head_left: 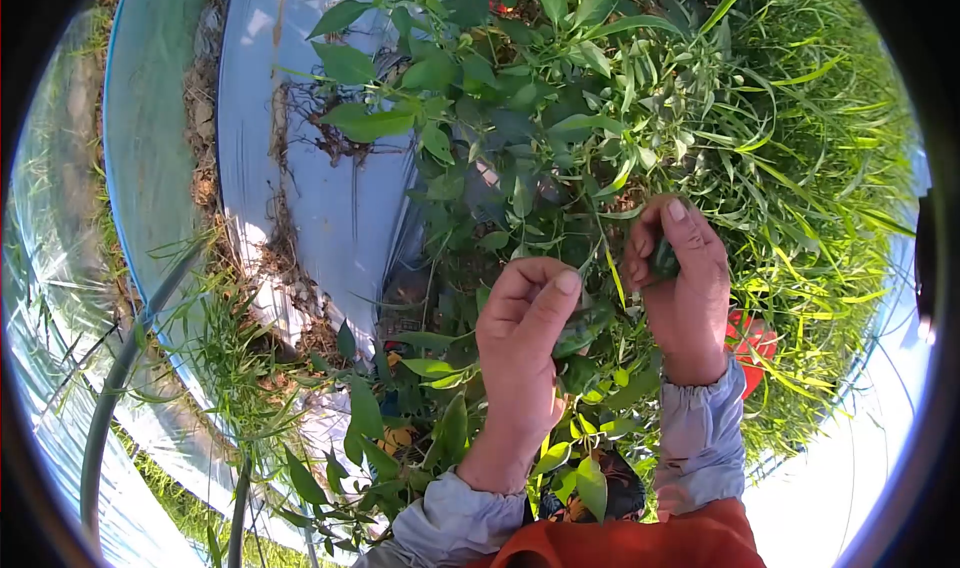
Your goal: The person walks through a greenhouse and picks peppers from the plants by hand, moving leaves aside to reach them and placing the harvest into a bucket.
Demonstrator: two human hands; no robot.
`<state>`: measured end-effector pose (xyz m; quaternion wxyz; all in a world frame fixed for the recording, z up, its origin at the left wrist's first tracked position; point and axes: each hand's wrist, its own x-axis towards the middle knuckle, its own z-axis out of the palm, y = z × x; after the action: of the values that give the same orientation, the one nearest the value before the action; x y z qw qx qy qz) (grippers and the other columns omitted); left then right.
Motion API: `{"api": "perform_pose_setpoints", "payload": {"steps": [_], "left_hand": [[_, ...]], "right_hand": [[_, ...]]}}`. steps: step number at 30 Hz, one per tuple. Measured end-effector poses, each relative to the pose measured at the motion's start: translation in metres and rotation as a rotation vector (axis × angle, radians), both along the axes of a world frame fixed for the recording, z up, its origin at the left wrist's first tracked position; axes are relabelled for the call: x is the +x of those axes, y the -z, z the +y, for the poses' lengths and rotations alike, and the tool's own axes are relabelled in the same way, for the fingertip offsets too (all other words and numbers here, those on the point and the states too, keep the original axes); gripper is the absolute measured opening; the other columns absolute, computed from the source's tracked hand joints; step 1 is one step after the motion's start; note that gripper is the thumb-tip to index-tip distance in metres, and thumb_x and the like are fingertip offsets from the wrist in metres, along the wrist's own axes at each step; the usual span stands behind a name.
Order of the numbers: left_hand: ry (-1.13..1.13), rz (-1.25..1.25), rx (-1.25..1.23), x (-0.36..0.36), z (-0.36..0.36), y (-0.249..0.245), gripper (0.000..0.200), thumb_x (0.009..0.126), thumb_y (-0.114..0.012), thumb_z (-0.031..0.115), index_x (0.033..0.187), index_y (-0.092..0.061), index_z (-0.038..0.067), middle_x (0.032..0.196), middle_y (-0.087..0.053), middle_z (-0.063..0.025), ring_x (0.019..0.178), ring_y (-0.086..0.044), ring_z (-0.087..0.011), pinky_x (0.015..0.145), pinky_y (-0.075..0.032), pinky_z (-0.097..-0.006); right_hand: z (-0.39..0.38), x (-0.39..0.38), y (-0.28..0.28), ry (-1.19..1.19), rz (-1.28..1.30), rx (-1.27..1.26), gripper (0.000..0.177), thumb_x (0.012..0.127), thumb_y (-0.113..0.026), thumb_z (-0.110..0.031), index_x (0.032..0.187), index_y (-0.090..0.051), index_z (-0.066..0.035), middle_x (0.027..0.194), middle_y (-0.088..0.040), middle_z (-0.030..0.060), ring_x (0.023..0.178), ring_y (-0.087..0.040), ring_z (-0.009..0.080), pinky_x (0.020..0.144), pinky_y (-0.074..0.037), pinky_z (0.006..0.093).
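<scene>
Grip, left hand [520, 343]: clenched, thumb and curled fingers pinching a dark green pepper, noted here as the left pepper [585, 328]. It juts out of the pinch on the thumb side, towards the right hand. Its long axis slopes from low near the palm to high at the free end. The free end lies among leaves, and its join to the stalk cannot be made out.

Grip, right hand [688, 293]: also clenched, grasping a second dark pepper, the right pepper [663, 260], between the thumb and the bent fingers. Only a short stretch of it shows in the gap. It appears to stand roughly upright, though most of it is hidden inside the fist.

Relation: the two peppers lie near each other, not touching, with a thin yellow-green leaf between them. The right pepper sits higher in view and further from the body, and the left pepper sits lower and nearer. Each hand is nearest to its own pepper, and neither hand touches the other.

Surroundings: both hands work inside a leafy plant [500, 108]. Silver-blue film [330, 198] covers the ground to the left of it, with dry debris lying on the sheet. Dense grass [810, 168] stands to the right. A red object [752, 346] lies just behind the right wrist, and what it is cannot be told. Both wrists wear pale grey sleeves.
</scene>
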<state>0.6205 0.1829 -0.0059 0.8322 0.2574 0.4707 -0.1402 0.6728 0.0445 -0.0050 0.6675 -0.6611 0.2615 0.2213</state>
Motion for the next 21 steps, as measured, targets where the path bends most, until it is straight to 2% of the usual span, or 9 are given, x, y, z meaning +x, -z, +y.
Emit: {"api": "perform_pose_setpoints", "payload": {"steps": [2, 3, 6, 10, 11, 14, 16, 17, 21], "left_hand": [[0.164, -0.115, -0.146, 0.005, -0.007, -0.003, 0.015, 0.091, -0.059, 0.016, 0.102, -0.058, 0.005, 0.085, -0.060, -0.0027, 0.070, -0.058, -0.0093, 0.059, -0.048, -0.0262], [0.100, -0.120, -0.287, 0.002, -0.010, 0.000, 0.028, 0.090, -0.065, 0.012, 0.114, -0.055, 0.003, 0.096, -0.059, -0.0005, 0.085, -0.053, -0.0049, 0.076, -0.044, -0.0211], [-0.074, -0.033, -0.416, 0.009, -0.007, -0.004, 0.036, 0.088, -0.067, 0.012, 0.120, -0.053, 0.003, 0.103, -0.059, -0.0012, 0.091, -0.055, -0.0066, 0.080, -0.045, -0.0223], [0.013, -0.202, -0.202, 0.002, -0.011, 0.001, 0.042, 0.090, -0.066, 0.019, 0.126, -0.051, 0.003, 0.112, -0.060, -0.0046, 0.099, -0.057, -0.0126, 0.081, -0.048, -0.0265], [0.113, -0.177, -0.096, 0.005, -0.007, 0.000, 0.035, 0.091, -0.064, 0.021, 0.120, -0.055, 0.003, 0.113, -0.061, -0.0069, 0.096, -0.060, -0.0161, 0.078, -0.050, -0.0285], [-0.081, -0.071, -0.352, 0.009, 0.000, 0.000, 0.026, 0.092, -0.063, 0.020, 0.112, -0.059, 0.003, 0.111, -0.063, -0.0078, 0.088, -0.064, -0.0179, 0.069, -0.050, -0.0266], [-0.018, -0.032, -0.313, 0.010, -0.001, 0.000, 0.024, 0.095, -0.057, 0.029, 0.100, -0.060, 0.006, 0.108, -0.064, -0.0095, 0.082, -0.066, -0.0200, 0.057, -0.047, -0.0245], [0.002, -0.026, -0.314, 0.010, -0.002, 0.000, 0.027, 0.095, -0.054, 0.033, 0.099, -0.059, 0.007, 0.107, -0.063, -0.0099, 0.083, -0.065, -0.0203, 0.055, -0.047, -0.0247], [-0.009, 0.032, -0.328, 0.012, -0.001, -0.001, 0.028, 0.095, -0.055, 0.035, 0.093, -0.060, 0.007, 0.099, -0.067, -0.0113, 0.077, -0.067, -0.0212, 0.052, -0.045, -0.0245]], "right_hand": [[0.006, -0.005, -0.012, -0.042, -0.073, -0.023, 0.032, 0.099, -0.051, -0.029, 0.108, -0.059, 0.001, 0.093, -0.063, 0.0083, 0.080, -0.057, 0.0129, 0.073, -0.048, 0.0271], [0.015, -0.008, -0.020, -0.179, -0.140, -0.061, 0.039, 0.098, -0.051, -0.032, 0.115, -0.058, 0.003, 0.101, -0.064, 0.0130, 0.099, -0.059, 0.0234, 0.093, -0.044, 0.0363], [0.019, -0.006, -0.022, -0.787, -0.524, -0.356, 0.065, 0.098, -0.042, -0.049, 0.128, -0.049, 0.007, 0.131, -0.052, 0.0250, 0.127, -0.046, 0.0350, 0.107, -0.032, 0.0444], [0.024, 0.001, -0.019, -0.805, -0.525, -0.297, 0.084, 0.092, -0.040, -0.062, 0.139, -0.037, 0.007, 0.142, -0.041, 0.0244, 0.138, -0.032, 0.0373, 0.111, -0.025, 0.0447], [0.024, 0.004, -0.019, -0.782, -0.493, -0.235, 0.087, 0.091, -0.040, -0.064, 0.141, -0.034, 0.007, 0.143, -0.040, 0.0238, 0.138, -0.031, 0.0371, 0.112, -0.024, 0.0447], [0.029, 0.023, -0.022, -0.422, -0.344, -0.149, 0.063, 0.096, -0.046, -0.049, 0.126, -0.052, 0.006, 0.124, -0.057, 0.0174, 0.112, -0.056, 0.0268, 0.096, -0.043, 0.0362], [0.021, 0.059, 0.008, -0.253, -0.349, -0.437, 0.036, 0.099, -0.051, -0.028, 0.101, -0.066, 0.005, 0.089, -0.068, 0.0064, 0.072, -0.063, 0.0121, 0.065, -0.051, 0.0241], [0.011, 0.083, 0.032, -0.355, -0.327, -0.681, 0.020, 0.090, -0.061, -0.017, 0.099, -0.066, 0.001, 0.085, -0.068, 0.0106, 0.065, -0.064, 0.0164, 0.061, -0.050, 0.0277], [0.012, 0.149, 0.105, -0.709, -0.240, -1.300, 0.033, 0.079, -0.065, -0.035, 0.101, -0.069, -0.010, 0.099, -0.069, 0.0127, 0.088, -0.066, 0.0340, 0.076, -0.053, 0.0413]]}}
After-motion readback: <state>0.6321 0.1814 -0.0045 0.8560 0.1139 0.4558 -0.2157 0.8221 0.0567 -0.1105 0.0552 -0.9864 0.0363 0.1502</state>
